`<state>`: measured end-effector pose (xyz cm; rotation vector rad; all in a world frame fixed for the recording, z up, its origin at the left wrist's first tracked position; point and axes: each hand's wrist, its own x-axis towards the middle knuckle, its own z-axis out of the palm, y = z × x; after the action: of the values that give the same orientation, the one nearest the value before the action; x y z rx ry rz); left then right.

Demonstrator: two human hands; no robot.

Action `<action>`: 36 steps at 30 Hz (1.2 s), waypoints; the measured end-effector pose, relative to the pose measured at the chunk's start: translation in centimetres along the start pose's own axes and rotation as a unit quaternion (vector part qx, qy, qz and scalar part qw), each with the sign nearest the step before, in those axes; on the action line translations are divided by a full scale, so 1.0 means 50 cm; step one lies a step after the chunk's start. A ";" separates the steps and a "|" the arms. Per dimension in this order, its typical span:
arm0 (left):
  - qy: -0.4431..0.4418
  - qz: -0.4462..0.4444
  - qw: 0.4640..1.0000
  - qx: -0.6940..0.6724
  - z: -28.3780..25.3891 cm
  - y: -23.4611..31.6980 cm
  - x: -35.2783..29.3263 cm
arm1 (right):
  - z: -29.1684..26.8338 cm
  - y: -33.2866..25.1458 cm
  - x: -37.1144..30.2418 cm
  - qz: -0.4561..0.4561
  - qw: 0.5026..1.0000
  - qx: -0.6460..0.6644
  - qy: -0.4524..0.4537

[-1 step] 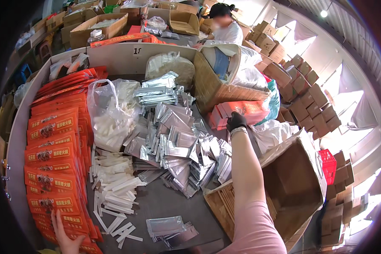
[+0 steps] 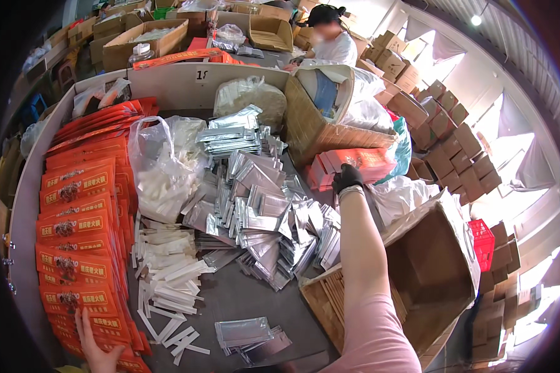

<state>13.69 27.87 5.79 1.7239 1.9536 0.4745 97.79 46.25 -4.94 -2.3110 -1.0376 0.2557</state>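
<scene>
At the lower left, my left hand (image 2: 96, 349) lies with fingers spread on the near end of a long row of overlapping red printed packets (image 2: 78, 267). My right arm reaches forward to the far right of the table. There my black-gloved right hand (image 2: 347, 179) is closed at the near edge of a stack of red printed packets (image 2: 361, 163), its fingertips partly hidden. Between my hands lie a large heap of silver foil sachets (image 2: 261, 211), a pile of thin white paper-wrapped strips (image 2: 168, 267) and a few separate foil sachets (image 2: 246, 334).
A clear plastic bag (image 2: 171, 165) of white items stands behind the strips. An open cardboard box (image 2: 426, 267) sits beneath and beside my right arm; another cardboard box (image 2: 323, 127) stands beyond the foil heap. A low partition (image 2: 174, 81) bounds the table. A person (image 2: 333, 43) works beyond it.
</scene>
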 end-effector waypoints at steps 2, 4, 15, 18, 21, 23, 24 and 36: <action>0.021 0.005 1.000 0.011 -0.001 0.001 -0.011 | 0.020 -0.027 -0.045 -0.003 0.999 0.045 -0.008; 0.064 -0.016 0.997 0.045 -0.051 -0.003 -0.064 | 0.080 -0.246 -0.183 0.291 0.760 0.581 -0.032; -0.076 0.134 0.961 -0.229 0.062 0.117 -0.042 | -0.119 -0.266 -0.398 0.073 0.673 0.735 -0.038; -0.231 0.159 0.868 -0.410 0.136 0.206 -0.039 | -0.177 -0.339 -0.738 -0.037 0.697 0.708 -0.107; -0.373 -0.001 0.671 -0.641 0.202 0.324 -0.046 | -0.148 -0.329 -1.030 -0.033 0.834 0.528 -0.157; -0.414 0.045 0.691 -0.592 0.240 0.353 -0.086 | -0.092 -0.303 -1.185 -0.060 0.826 0.516 -0.221; -0.432 0.084 0.712 -0.547 0.241 0.344 -0.102 | -0.093 -0.302 -1.213 -0.056 0.820 0.525 -0.221; -0.479 0.128 0.698 -0.516 0.177 0.234 -0.297 | -0.130 -0.308 -1.300 -0.276 0.938 0.210 0.004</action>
<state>29.56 14.32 6.96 1.0443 0.4521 0.4689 46.75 3.87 5.29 -1.5708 -1.4204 0.2126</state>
